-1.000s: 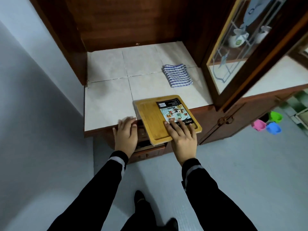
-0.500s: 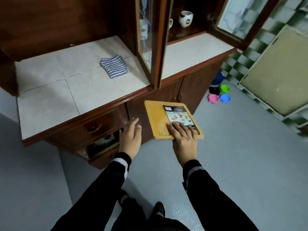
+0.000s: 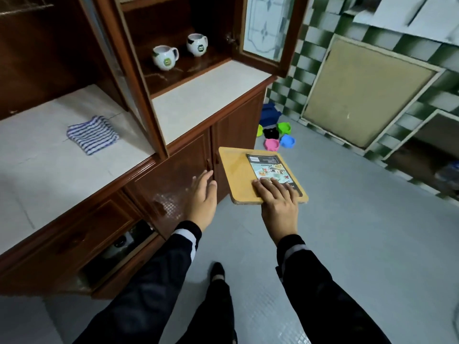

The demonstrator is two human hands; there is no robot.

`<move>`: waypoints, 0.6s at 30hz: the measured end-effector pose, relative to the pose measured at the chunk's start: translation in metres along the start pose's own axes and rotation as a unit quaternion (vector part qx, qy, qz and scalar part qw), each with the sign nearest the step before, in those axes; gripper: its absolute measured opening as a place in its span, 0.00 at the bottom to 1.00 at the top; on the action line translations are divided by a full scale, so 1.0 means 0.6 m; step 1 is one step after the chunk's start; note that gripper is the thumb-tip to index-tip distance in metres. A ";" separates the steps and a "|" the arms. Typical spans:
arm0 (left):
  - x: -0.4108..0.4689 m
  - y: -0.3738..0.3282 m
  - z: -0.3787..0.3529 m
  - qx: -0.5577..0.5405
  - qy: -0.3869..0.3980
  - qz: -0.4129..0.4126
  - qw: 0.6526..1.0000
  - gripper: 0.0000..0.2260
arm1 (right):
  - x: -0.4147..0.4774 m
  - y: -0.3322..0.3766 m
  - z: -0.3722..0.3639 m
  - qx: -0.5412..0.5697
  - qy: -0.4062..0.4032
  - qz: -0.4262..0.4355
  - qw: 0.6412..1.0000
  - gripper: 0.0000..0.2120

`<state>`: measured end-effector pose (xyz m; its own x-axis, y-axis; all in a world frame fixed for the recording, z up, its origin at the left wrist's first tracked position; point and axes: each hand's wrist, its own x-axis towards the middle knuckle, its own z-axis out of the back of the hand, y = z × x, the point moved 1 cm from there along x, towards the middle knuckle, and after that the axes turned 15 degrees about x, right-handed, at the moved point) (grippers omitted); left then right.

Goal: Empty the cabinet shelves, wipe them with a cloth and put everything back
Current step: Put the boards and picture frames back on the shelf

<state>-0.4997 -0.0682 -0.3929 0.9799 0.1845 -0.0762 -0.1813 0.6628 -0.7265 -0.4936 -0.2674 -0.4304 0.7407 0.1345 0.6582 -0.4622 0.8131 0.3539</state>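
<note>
My right hand (image 3: pixel 277 199) grips the near edge of a wooden cutting board (image 3: pixel 239 175) with a printed label, held flat in the air in front of the lower cabinet doors (image 3: pixel 223 142). My left hand (image 3: pixel 202 194) hovers open beside the board, near those doors, holding nothing. A folded blue-and-white striped cloth (image 3: pixel 93 134) lies on the tiled counter (image 3: pixel 49 170) at the left. Two white mugs (image 3: pixel 165 57) (image 3: pixel 197 44) stand on the wooden shelf (image 3: pixel 178 70) of the open glass-door cabinet.
A drawer (image 3: pixel 119 254) below the counter stands partly open with items inside. An open glass door (image 3: pixel 265 28) juts out at the right of the shelf. Several coloured bowls (image 3: pixel 278 137) and a blue container (image 3: pixel 269 115) sit on the grey floor by the checkered wall.
My right hand lifted the cutting board off the counter edge and carried it right, out in front of the lower doors. My left hand left the drawer front. My view swung right.
</note>
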 end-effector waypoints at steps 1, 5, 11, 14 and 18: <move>0.016 -0.011 -0.005 0.006 0.002 -0.004 1.000 0.17 | 0.009 -0.012 -0.002 -0.003 -0.003 -0.003 1.000 0.20; 0.102 -0.056 -0.027 0.010 0.009 -0.022 1.000 0.17 | 0.065 -0.068 -0.020 -0.017 -0.016 -0.012 1.000 0.19; 0.246 -0.116 -0.041 -0.007 -0.007 -0.038 0.999 0.17 | 0.191 -0.142 -0.056 -0.021 -0.019 -0.016 0.999 0.19; 0.311 -0.138 -0.035 0.011 -0.011 -0.058 0.998 0.18 | 0.255 -0.171 -0.075 -0.024 -0.027 -0.012 0.999 0.19; 0.400 -0.167 -0.027 0.012 -0.041 -0.054 0.998 0.17 | 0.336 -0.196 -0.100 -0.015 -0.028 -0.005 0.999 0.19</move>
<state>-0.2448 -0.1017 -0.3495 0.9838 0.1698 0.0583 -0.0787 0.6996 -0.7102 -0.2606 -0.3020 -0.3794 0.7161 0.0947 0.6916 -0.4395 0.8309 0.3412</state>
